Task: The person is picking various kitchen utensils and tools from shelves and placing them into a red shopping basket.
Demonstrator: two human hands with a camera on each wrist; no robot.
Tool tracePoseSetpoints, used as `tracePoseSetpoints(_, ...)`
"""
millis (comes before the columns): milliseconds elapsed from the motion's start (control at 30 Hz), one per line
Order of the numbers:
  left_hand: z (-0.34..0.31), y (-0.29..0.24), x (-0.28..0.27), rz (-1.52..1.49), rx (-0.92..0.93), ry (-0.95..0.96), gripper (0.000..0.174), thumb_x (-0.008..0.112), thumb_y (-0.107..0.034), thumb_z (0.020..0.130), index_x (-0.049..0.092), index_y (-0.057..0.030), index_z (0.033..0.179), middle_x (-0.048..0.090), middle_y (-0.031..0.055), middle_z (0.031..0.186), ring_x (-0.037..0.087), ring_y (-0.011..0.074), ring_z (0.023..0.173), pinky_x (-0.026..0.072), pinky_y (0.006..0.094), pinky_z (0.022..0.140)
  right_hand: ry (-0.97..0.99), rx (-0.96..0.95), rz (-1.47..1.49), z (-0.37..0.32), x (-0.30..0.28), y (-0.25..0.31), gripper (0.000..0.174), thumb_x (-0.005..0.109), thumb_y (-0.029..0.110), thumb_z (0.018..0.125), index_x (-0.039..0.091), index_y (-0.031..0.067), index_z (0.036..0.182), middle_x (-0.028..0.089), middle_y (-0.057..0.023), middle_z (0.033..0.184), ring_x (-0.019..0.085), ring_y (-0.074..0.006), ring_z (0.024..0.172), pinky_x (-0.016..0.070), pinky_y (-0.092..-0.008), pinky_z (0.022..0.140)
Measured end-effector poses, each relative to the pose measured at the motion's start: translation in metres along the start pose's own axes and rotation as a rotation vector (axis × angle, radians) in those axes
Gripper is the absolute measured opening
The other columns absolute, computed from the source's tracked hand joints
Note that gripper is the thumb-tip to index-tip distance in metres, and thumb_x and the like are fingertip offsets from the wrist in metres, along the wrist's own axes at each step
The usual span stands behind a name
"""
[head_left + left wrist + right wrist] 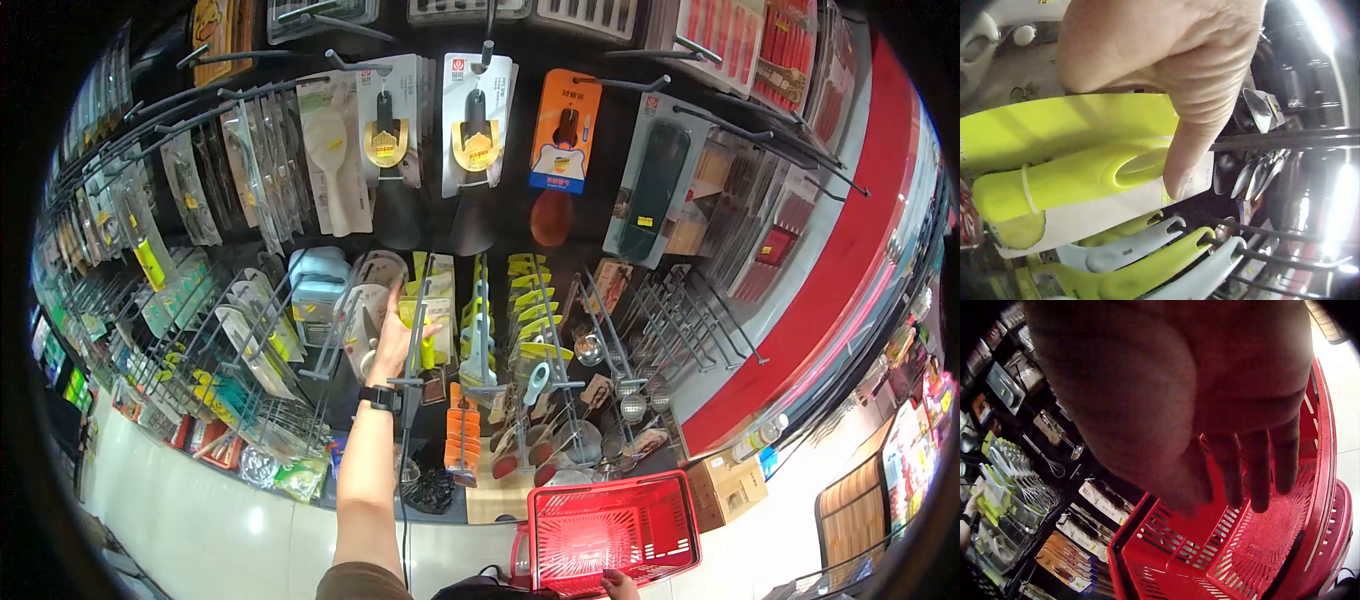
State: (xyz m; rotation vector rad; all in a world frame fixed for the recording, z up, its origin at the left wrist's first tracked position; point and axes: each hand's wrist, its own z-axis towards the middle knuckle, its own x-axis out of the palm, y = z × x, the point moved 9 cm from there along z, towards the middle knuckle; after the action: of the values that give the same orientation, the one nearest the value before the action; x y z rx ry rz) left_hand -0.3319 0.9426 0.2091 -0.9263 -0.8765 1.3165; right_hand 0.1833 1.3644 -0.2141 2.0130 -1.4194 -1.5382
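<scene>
My left hand [390, 342] reaches into the rack and holds a carded kitchen tool with a lime-green handle [1079, 181]. In the left wrist view the thumb lies over the handle's ring end and the card's edge, with the other fingers hidden behind the green and white card [1116, 215]. The tool's working end does not show clearly. Down by the front, my right hand [1210, 412] is over the red shopping basket [612, 490], its fingers fairly straight and hanging down across the basket's inside in the right wrist view. Nothing is seen in that hand.
Metal hooks stick out all around the left hand. Green and pale blue handled tools [1129, 253] hang just below it. Orange carded goods [462, 435] hang lower, and ladles and whisks to the right. A cardboard box [725, 490] stands beside the basket.
</scene>
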Motion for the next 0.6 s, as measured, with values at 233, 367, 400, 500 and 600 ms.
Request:
tracePoseSetpoints(233,0.004,0.024,0.006,-0.26,-0.1,0.082,0.087,0.076,-0.002,0.067,0.026,-0.0049,0.137,0.055,0.0083,0.115,0.055,0.0165,0.102,0.0453,0.0275,0.087,-0.038,-0.086,0.052,-0.007,-0.016,0.03,0.034,0.06,0.013,0.086,0.055,-0.0022,0.116,0.061,-0.0174,0.108,0.058,-0.0248,0.1,0.0461,-0.0338,0.086)
tracePoseSetpoints(367,0.007,0.029,0.002,-0.257,-0.105,0.067,0.072,0.075,-0.005,0.068,0.037,-0.0016,0.13,0.058,0.0076,0.11,0.057,0.0162,0.097,0.0459,0.0274,0.085,-0.044,-0.043,0.074,-0.012,-0.025,0.055,0.034,0.06,0.013,0.085,0.055,-0.003,0.115,0.061,-0.018,0.109,0.059,-0.0256,0.101,0.0461,-0.0341,0.086)
tracePoseSetpoints(400,0.008,0.032,0.002,-0.225,-0.138,0.073,0.067,0.075,-0.006,0.068,0.042,-0.0005,0.126,0.059,0.0073,0.108,0.057,0.0158,0.095,0.046,0.0274,0.084,-0.048,-0.044,0.078,-0.012,-0.024,0.053,0.034,0.06,0.013,0.085,0.055,-0.003,0.115,0.061,-0.018,0.109,0.059,-0.0256,0.101,0.0461,-0.0341,0.086)
tracePoseSetpoints(500,0.01,0.033,0.0,-0.164,-0.137,0.039,0.057,0.076,-0.008,0.067,0.049,-0.0003,0.117,0.06,0.0066,0.103,0.058,0.0151,0.091,0.0461,0.0274,0.083,-0.088,-0.052,0.062,-0.014,-0.025,0.052,0.034,0.06,0.013,0.085,0.056,-0.0031,0.114,0.061,-0.018,0.109,0.059,-0.0255,0.101,0.0459,-0.0338,0.087)
tracePoseSetpoints(600,0.011,0.029,-0.001,-0.131,-0.131,0.041,0.056,0.077,-0.01,0.066,0.051,-0.0008,0.114,0.06,0.0063,0.102,0.058,0.0146,0.09,0.0462,0.0275,0.082,-0.085,-0.04,0.08,-0.017,-0.024,0.054,0.033,0.06,0.013,0.085,0.056,-0.0035,0.113,0.062,-0.018,0.109,0.059,-0.0254,0.102,0.0457,-0.0336,0.087)
